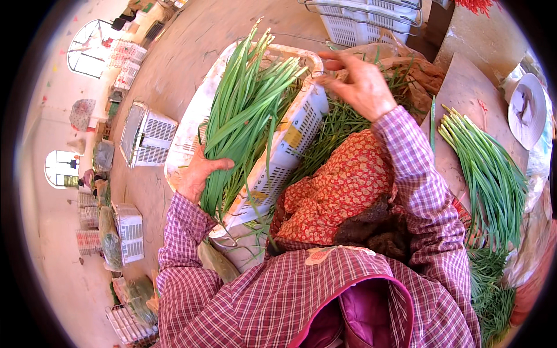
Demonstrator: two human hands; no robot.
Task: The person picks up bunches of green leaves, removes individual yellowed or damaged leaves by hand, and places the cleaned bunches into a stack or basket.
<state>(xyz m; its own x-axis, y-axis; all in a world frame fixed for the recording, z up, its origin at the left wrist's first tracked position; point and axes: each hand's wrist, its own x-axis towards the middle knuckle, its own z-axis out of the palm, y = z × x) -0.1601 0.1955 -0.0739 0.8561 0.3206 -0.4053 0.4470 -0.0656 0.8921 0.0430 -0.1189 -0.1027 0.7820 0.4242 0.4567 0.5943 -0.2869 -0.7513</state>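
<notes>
A white slatted plastic crate (301, 119) stands tilted in front of me. Long garlic chives (246, 107) lie in it, pale stem ends at the far rim and green leaves toward me. Near their leafy end my left hand (204, 171) grips the chives, its thumb across the top and its fingers mostly hidden. My right hand (361, 84) hovers by the crate's far right corner, fingers apart and holding nothing. Loose green leaves (339, 124) are heaped beside the crate, under my right hand and forearm.
A neat bunch of chives (484, 168) rests on a board (464, 87) at right, near a pale hat (527, 110). More greens (493, 290) lie below it. Other white crates stand at the far side (360, 23) and on the left floor (152, 136). Red patterned cloth (339, 188) covers my lap.
</notes>
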